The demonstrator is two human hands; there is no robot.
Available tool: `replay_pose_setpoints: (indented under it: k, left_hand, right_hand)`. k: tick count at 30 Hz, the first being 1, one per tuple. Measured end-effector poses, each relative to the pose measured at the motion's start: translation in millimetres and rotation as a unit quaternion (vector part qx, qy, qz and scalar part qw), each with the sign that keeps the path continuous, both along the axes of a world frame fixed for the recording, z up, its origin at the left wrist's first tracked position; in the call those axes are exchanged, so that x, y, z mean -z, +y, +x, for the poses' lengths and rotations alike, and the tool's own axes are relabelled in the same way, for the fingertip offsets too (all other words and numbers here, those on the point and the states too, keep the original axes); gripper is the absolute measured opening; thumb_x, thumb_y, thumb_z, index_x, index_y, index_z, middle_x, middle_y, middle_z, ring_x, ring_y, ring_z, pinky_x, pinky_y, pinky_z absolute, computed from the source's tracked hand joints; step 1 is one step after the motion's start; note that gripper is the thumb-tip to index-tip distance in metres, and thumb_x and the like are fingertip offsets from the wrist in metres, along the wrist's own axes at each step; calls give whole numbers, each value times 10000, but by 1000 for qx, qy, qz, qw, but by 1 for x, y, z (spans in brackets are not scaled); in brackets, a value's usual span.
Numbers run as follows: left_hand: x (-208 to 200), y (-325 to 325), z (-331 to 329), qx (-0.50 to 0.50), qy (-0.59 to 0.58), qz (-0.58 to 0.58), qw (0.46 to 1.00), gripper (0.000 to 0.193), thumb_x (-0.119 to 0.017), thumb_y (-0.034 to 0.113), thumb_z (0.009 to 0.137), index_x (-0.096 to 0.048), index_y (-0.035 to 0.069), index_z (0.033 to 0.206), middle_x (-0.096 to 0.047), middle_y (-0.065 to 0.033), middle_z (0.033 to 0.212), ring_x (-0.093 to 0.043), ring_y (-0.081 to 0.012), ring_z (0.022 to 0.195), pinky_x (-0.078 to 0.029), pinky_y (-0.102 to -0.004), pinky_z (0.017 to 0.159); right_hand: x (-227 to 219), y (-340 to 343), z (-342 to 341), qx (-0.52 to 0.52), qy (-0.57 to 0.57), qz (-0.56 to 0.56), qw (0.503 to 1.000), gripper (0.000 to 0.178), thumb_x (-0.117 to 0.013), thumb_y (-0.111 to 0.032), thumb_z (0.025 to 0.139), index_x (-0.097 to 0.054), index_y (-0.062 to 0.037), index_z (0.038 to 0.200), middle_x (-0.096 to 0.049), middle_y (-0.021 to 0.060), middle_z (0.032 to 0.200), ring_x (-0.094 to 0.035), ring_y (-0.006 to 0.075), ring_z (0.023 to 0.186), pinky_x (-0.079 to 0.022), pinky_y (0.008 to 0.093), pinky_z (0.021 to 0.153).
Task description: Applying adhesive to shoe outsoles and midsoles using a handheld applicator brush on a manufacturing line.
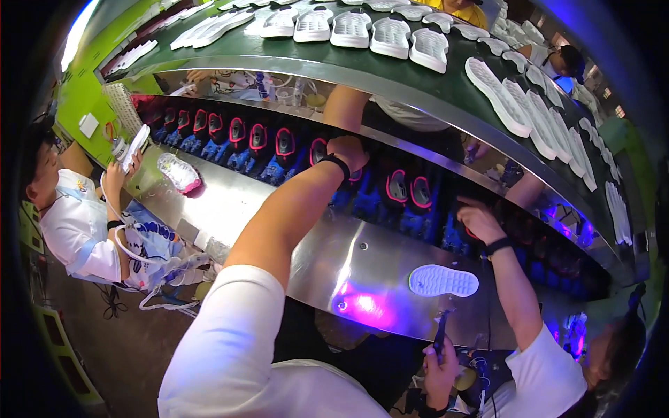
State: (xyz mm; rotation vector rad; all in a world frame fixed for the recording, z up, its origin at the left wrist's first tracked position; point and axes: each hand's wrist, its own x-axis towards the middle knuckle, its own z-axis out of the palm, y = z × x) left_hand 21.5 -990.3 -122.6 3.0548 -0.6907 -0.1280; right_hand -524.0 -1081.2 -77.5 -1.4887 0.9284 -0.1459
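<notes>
My left arm reaches far forward, and my left hand [348,153] is curled over a dark shoe upper with a pink rim [357,174] in the row. Its fingertips are mostly hidden. Close to my body, my right hand [440,369] is closed around a dark-handled brush [440,336] with its tip upward. Beyond the brush tip, a white shoe sole [444,281] lies flat on the metal table [320,261]. More dark uppers with pink rims [284,142] stand along the row on blue holders [277,168].
Above the row, a green conveyor belt [446,76] carries several white soles [350,30]. At the left, a person [87,223] holds a white sole. At the right, a person's hand [482,221] reaches into the row. A pink-and-white shoe [179,174] lies on the table's left.
</notes>
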Motion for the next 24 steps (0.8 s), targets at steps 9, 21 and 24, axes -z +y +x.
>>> replay_pose_setpoints:
  k: [9,21,24]
  left_hand:
    - [11,-19,-101,214,-75,-127,966,865,-780,502,731,-534,30,1413,-548,-288,1382,-519,-463,1291,-464,-535,1060]
    - [-4,49,-23,245,-4,-20,969,898,-886,281,506,-633,70,1341,-491,-249,1444,-444,-465,1368,-434,-511,1121]
    - [-15,57,-18,240,17,-75,968,880,-913,274,488,-667,70,1308,-520,-269,1423,-460,-447,1362,-434,-475,1135]
  right_hand:
    - [14,-6,31,-52,-7,23,998,401,-614,-5,963,-572,4,1362,-603,-6,836,-498,39,610,-392,199,529]
    - [15,-9,7,-32,-46,37,998,389,-621,-41,972,-576,15,1355,-625,4,848,-515,53,628,-413,215,552]
    - [10,-13,3,-31,-32,20,999,411,-636,-45,963,-577,2,1367,-622,4,845,-512,57,624,-415,218,553]
